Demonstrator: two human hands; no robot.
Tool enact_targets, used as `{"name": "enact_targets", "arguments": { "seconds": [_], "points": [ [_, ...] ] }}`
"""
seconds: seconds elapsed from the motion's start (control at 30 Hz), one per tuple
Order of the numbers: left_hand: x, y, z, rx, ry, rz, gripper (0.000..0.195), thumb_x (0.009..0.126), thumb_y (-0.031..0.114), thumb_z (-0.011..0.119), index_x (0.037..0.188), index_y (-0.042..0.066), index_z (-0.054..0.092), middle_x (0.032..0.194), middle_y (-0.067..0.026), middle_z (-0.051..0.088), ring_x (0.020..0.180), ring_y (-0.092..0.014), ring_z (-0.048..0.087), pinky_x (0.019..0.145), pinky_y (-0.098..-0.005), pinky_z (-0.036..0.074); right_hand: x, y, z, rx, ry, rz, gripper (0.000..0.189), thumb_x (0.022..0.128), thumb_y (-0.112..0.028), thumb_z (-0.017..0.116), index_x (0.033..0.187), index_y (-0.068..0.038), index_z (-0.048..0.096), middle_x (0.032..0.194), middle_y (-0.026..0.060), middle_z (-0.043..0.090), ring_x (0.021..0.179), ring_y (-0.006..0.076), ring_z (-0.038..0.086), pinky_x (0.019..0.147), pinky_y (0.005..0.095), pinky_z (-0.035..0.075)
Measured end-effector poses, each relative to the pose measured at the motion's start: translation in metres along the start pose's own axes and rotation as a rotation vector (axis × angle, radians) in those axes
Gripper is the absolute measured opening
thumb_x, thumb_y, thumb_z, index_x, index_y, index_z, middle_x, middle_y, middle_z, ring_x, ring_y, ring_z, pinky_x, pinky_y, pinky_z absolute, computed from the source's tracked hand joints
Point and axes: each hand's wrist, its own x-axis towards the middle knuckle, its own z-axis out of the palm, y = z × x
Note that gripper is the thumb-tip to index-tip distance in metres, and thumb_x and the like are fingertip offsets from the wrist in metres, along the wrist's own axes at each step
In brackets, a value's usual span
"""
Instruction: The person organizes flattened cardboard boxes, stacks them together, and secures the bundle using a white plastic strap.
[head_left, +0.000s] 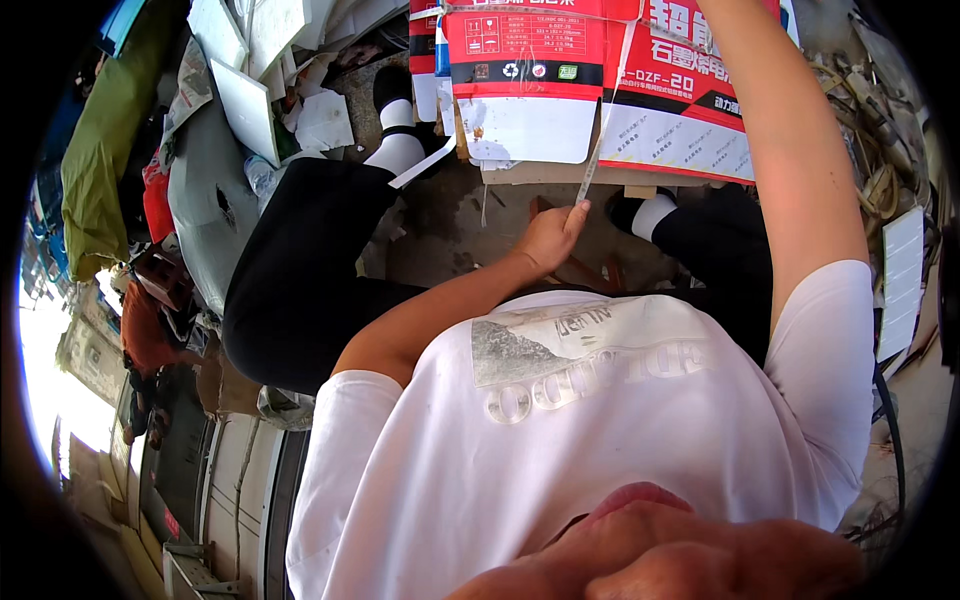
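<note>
Before me stands a bundle of red, white and black printed cardboard, its panels upright or slightly tilted. A narrow pale strap runs down over its front, and another stretch crosses near the top. My left hand grips the lower end of the hanging strap just below the cardboard, thumb uppermost. My right arm reaches forward along the bundle's right side; its hand lies beyond the top edge, out of view. A loose white strip sticks out at the bundle's lower left, by my left knee.
My feet are on either side of the bundle. White foam boards, a grey sack and a green-yellow sack lie to the left. Tangled straps and a white panel are at right. A person in orange is farther off.
</note>
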Motion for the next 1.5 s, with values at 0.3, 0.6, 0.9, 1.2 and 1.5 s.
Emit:
{"name": "enact_targets", "arguments": {
  "seconds": [0.3, 0.6, 0.9, 1.2, 1.5],
  "points": [
    [-0.064, 0.059, -0.046, -0.052, -0.110, 0.218, 0.052, 0.103, 0.037, 0.049, 0.067, 0.001, 0.057, 0.057, -0.0131, 0.056, 0.052, -0.030, 0.051, 0.054, -0.0400, 0.042, 0.030, 0.024, 0.033, -0.474, 0.058, 0.155, 0.037, 0.090, -0.035, 0.055, 0.096, -0.004, 0.073, 0.106, 0.0224, 0.070, 0.098, 0.0356, 0.069, 0.082, 0.0469, 0.056],
    [0.020, -0.049, -0.012, 0.377, -0.256, 0.050, 0.052, 0.101, 0.043, 0.044, 0.079, 0.003, 0.067, 0.074, -0.0214, 0.065, 0.073, -0.042, 0.062, 0.071, -0.0485, 0.050, 0.001, 0.001, 0.031, -0.521, 0.072, -0.199, 0.027, 0.084, -0.023, 0.056, 0.075, -0.003, 0.072, 0.078, 0.0220, 0.069, 0.074, 0.0376, 0.070, 0.064, 0.0469, 0.055],
    [0.109, -0.110, 0.015, -0.101, -0.135, -0.167, 0.028, 0.101, 0.028, 0.046, 0.102, 0.006, 0.063, 0.079, -0.0064, 0.052, 0.069, -0.018, 0.047, 0.062, -0.0338, 0.039, 0.041, 0.041, 0.051, -0.699, -0.641, -0.183, 0.022, 0.081, -0.013, 0.057, 0.085, 0.000, 0.074, 0.089, 0.0234, 0.071, 0.073, 0.0372, 0.070, 0.061, 0.0470, 0.056],
    [0.128, -0.108, -0.007, -0.222, 0.135, -0.125, 0.021, 0.097, 0.023, 0.052, 0.106, 0.007, 0.061, 0.067, -0.0020, 0.047, 0.055, -0.015, 0.043, 0.048, -0.0325, 0.037, 0.032, 0.017, 0.058, -0.681, -0.524, -0.116, 0.030, 0.086, -0.023, 0.056, 0.100, -0.002, 0.072, 0.109, 0.0210, 0.070, 0.098, 0.0336, 0.069, 0.078, 0.0459, 0.056],
    [0.137, -0.106, -0.043, -0.289, 0.145, -0.120, 0.025, 0.092, 0.021, 0.054, 0.112, 0.006, 0.059, 0.070, -0.0028, 0.049, 0.057, -0.017, 0.047, 0.050, -0.0333, 0.040, 0.034, -0.012, 0.039, -0.537, -0.800, 0.073, 0.036, 0.089, -0.033, 0.056, 0.107, -0.005, 0.070, 0.111, 0.0159, 0.069, 0.093, 0.0295, 0.067, 0.077, 0.0425, 0.052]
  ]
}}
